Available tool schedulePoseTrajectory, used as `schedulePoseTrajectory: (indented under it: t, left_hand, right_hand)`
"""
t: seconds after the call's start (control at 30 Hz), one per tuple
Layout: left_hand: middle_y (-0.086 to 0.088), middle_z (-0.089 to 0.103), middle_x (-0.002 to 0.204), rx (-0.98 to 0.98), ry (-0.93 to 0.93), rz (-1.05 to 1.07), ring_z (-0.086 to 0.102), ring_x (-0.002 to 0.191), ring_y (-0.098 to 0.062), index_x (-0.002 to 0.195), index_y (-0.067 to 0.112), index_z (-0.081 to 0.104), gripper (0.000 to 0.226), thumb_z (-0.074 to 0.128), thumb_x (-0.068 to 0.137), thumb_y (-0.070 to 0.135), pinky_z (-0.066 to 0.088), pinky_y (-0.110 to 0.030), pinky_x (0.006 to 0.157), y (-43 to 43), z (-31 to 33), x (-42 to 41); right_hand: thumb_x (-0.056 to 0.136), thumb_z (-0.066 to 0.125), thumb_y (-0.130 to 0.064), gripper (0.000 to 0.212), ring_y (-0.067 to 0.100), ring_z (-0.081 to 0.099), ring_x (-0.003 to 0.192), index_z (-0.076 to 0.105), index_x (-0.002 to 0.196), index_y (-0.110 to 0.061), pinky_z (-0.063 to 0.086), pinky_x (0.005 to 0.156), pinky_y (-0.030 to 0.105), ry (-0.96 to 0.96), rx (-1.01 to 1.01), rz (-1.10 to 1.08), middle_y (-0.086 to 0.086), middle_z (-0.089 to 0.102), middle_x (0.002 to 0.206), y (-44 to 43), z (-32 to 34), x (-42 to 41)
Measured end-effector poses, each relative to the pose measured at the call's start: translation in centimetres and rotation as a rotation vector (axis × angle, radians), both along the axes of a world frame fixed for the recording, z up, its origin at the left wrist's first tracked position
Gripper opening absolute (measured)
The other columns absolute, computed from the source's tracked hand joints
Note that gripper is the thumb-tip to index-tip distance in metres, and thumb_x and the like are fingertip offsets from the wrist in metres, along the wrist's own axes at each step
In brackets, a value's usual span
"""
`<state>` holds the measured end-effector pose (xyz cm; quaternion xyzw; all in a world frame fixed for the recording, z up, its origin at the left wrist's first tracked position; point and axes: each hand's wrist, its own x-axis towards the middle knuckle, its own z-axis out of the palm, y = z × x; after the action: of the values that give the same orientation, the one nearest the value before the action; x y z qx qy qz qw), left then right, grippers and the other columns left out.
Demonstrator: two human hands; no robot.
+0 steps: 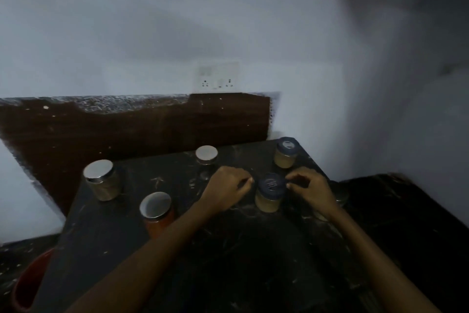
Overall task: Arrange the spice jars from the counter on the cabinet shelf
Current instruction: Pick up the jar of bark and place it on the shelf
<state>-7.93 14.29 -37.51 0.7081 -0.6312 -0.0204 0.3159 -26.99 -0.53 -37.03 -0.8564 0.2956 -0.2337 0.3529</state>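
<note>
Near jar: a blue-lidded jar (pixel 269 192) of pale powder stands upright on the dark counter (pixel 228 249), between the two hands.
Left hand: the left hand (pixel 228 187) sits just left of that jar's lid, its fingers (pixel 247 180) curled in and holding nothing, with a thin gap to the lid.
Right hand: the right hand (pixel 313 191) is at the lid's right edge with its fingers (pixel 291 186) bent. The blur may hide contact, so I cannot tell whether they grip the lid.
Far jar: a second blue-lidded jar (pixel 285 152) stands near the counter's back right corner.
Steel-lidded jars: a small jar (pixel 206 156) at the back, a larger jar (pixel 102 180) at the left, and a red-filled jar (pixel 157 213) nearer the front, all apart.
Wall: a socket plate (pixel 217 78) sits above the counter.
</note>
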Motion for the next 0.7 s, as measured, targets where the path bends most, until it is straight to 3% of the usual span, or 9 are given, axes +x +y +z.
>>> schedulePoseTrajectory:
  t: [0.1,0.27,0.37,0.5,0.7]
  left_hand:
    - [-0.003,0.069,0.093,0.088,0.002,-0.063,0.060,0.082,-0.012,0.099,0.015,0.067,0.022,0.050,0.094,0.028,0.048,-0.030,0.081,-4.5,-1.5,-2.3]
    - [-0.004,0.067,0.095,0.185,0.020,-0.166,0.060,0.086,-0.015,0.098,0.015,0.067,0.025,0.047,0.095,0.029,0.040,-0.024,0.073,-11.2,-3.0,-6.2]
    - [-0.004,0.067,0.095,0.251,0.027,-0.203,0.059,0.084,-0.013,0.097,0.014,0.066,0.025,0.046,0.096,0.028,0.037,-0.021,0.073,-13.8,-3.9,-7.9]
    - [-0.007,0.066,0.093,0.307,0.045,-0.233,0.059,0.083,-0.015,0.095,0.011,0.066,0.026,0.044,0.097,0.026,0.042,-0.025,0.075,-15.8,-4.5,-9.2]
    - [-0.008,0.065,0.098,0.343,0.076,-0.228,0.060,0.089,-0.017,0.100,0.010,0.064,0.026,0.043,0.098,0.026,0.043,-0.026,0.079,-16.1,-4.4,-8.9]
  right_hand:
    - [0.075,0.073,-0.001,0.020,0.024,0.058,0.101,0.067,0.092,-0.010,0.045,0.094,0.041,0.024,-0.106,-0.172,0.009,0.064,0.103,-4.1,-2.2,-3.1]
    - [0.074,0.076,-0.018,0.044,0.033,0.046,0.116,0.062,0.115,-0.013,0.038,0.096,0.037,0.250,-0.106,-0.426,0.012,0.053,0.125,-9.8,-5.9,-7.1]
    - [0.071,0.079,-0.025,0.059,0.032,0.041,0.123,0.055,0.124,-0.014,0.032,0.105,0.038,0.252,0.032,-0.415,0.012,0.043,0.135,-11.7,-7.6,-8.4]
    - [0.061,0.085,-0.011,0.081,0.029,0.044,0.124,0.045,0.132,-0.007,0.037,0.106,0.045,0.150,0.230,-0.328,0.014,0.042,0.136,-12.7,-9.3,-9.0]
    - [0.061,0.085,-0.009,0.076,0.024,0.047,0.121,0.049,0.129,-0.006,0.039,0.103,0.037,0.067,0.224,-0.364,0.011,0.049,0.131,-13.7,-11.4,-8.3]
